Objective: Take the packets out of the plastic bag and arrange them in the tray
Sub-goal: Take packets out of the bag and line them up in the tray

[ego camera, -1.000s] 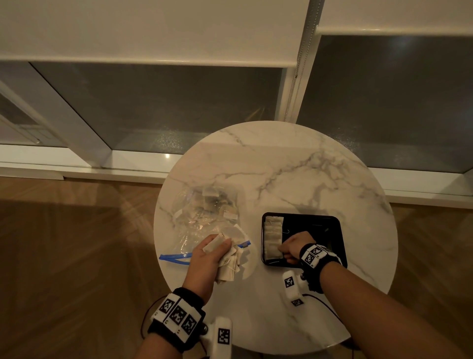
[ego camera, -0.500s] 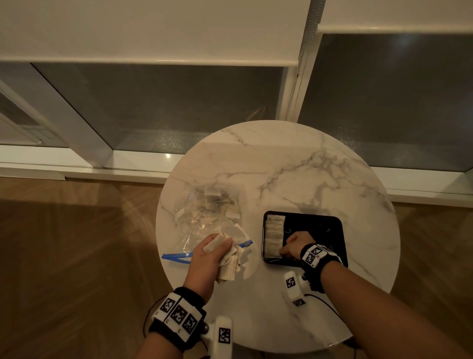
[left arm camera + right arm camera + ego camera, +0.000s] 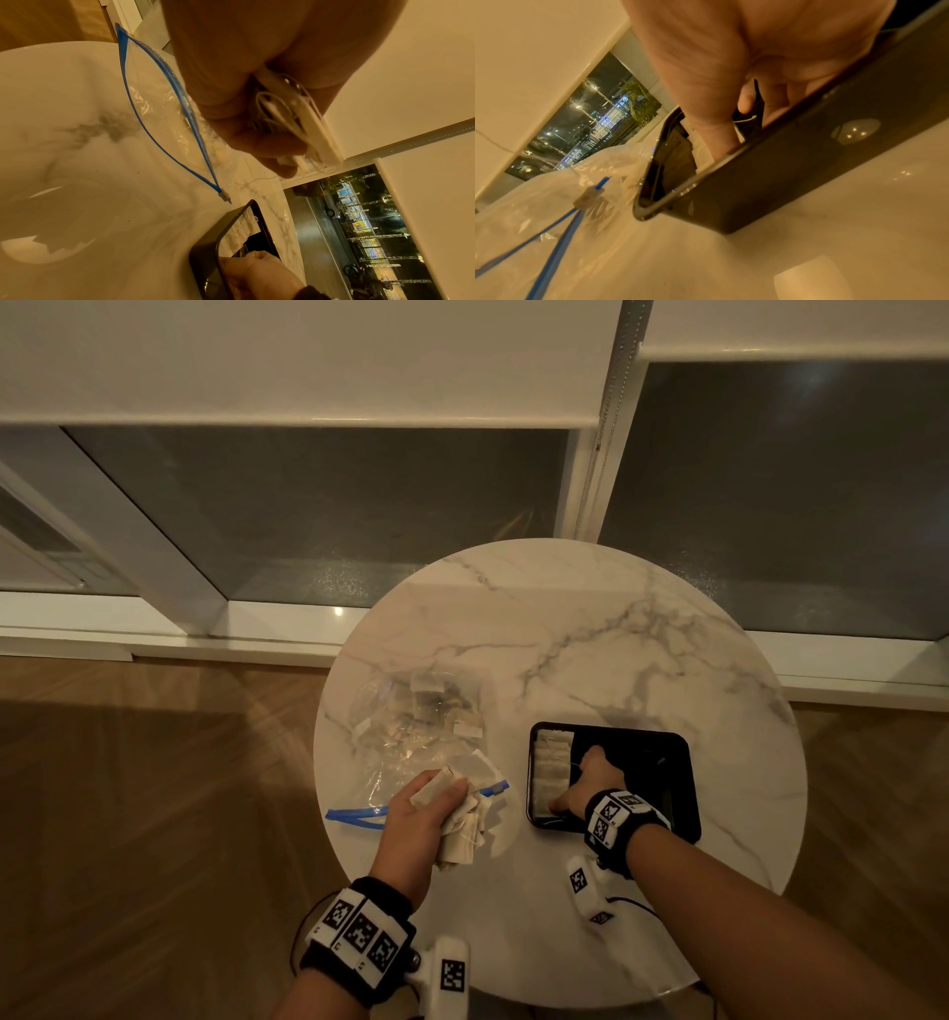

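Note:
A clear plastic bag (image 3: 411, 731) with a blue zip (image 3: 159, 121) lies open on the left of the marble table, a few packets still inside. Just in front of its mouth, my left hand (image 3: 436, 793) grips a bunch of white packets (image 3: 464, 837), whose edges stick out of the fist (image 3: 318, 136). The black tray (image 3: 667, 814) sits to the right with a row of packets (image 3: 552, 762) along its left wall. My right hand (image 3: 580, 783) is inside the tray: its thumb lies on the near packets (image 3: 703, 156) and its curled fingers pinch a packet edge (image 3: 744, 120).
The round marble table (image 3: 590, 649) stands by a dark window (image 3: 308, 505) with blinds half down. Wood floor (image 3: 128, 814) surrounds it. The tray's right part (image 3: 652, 762) shows bare black bottom. The far half of the table holds nothing.
My right hand has slid a little farther into the tray and its thumb now spreads along the near end of the packet row. The left hand keeps its bunch in place.

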A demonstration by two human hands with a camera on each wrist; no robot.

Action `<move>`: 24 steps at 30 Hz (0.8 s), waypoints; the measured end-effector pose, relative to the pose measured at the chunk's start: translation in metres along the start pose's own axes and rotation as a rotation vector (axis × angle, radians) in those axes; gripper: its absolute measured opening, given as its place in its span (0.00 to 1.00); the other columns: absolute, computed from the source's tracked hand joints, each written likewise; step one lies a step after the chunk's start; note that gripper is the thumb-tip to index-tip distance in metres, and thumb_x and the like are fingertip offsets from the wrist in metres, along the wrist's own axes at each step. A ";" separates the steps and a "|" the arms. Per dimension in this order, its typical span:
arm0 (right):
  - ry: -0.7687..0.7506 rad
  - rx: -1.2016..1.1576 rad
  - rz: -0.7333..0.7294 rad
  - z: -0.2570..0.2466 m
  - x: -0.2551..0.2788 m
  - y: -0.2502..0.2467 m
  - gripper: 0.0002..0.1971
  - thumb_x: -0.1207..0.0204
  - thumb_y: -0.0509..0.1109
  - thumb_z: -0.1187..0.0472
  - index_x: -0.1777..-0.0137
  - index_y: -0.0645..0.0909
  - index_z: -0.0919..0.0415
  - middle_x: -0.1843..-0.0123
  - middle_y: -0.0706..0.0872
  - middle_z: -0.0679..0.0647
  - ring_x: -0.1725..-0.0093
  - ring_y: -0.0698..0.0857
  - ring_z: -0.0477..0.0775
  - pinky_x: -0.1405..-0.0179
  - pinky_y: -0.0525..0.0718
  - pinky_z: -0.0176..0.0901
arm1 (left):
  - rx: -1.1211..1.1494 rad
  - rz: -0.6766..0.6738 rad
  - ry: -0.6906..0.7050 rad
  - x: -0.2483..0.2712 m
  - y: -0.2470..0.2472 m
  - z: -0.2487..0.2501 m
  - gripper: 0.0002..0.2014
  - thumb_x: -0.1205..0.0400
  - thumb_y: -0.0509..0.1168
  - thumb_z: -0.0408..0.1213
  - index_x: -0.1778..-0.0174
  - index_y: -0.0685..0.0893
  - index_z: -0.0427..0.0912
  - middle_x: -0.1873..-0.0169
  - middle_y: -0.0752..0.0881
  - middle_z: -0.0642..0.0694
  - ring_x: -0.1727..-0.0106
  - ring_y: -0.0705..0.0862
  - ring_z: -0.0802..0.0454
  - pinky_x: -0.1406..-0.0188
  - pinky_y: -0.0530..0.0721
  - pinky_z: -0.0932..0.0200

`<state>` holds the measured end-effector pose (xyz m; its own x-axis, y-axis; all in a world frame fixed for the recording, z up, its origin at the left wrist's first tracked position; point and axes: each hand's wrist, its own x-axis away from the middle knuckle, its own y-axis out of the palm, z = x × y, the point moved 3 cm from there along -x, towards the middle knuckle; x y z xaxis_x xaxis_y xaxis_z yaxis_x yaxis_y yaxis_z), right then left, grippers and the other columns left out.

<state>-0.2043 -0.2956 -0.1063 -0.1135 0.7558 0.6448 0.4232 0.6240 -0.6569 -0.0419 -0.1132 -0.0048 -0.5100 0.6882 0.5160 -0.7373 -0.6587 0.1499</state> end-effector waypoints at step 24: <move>0.020 -0.116 0.012 0.012 -0.016 0.003 0.26 0.52 0.87 0.58 0.58 0.76 0.51 0.55 0.85 0.54 0.59 0.88 0.55 0.57 0.92 0.52 | 0.017 -0.042 -0.005 -0.005 0.004 0.005 0.13 0.16 0.68 0.32 0.47 0.79 0.22 0.59 0.86 0.30 0.61 0.86 0.39 0.65 0.88 0.49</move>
<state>-0.2121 -0.3037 -0.1235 -0.0904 0.7583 0.6457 0.5260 0.5868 -0.6156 -0.0399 -0.1210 -0.0023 -0.4766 0.7136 0.5135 -0.7500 -0.6347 0.1860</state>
